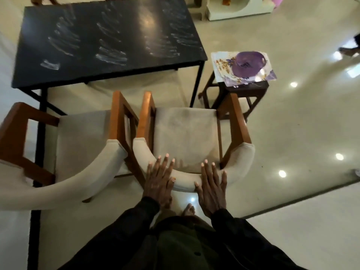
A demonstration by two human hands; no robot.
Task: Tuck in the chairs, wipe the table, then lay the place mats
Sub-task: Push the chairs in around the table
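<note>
The chair [185, 133] at lower middle looks heavy and stiff, and its soft back is pressed by the flat, straight-fingered left hand [158, 178] and right hand [212, 185].

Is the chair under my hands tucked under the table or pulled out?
Pulled out: the chair shows its whole seat, none hidden under the table. The left hand and right hand rest flat on its backrest.

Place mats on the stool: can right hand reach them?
Probably not without a step: the right hand lies flat on the chair back, and that chair stands between it and the place mats.
</note>
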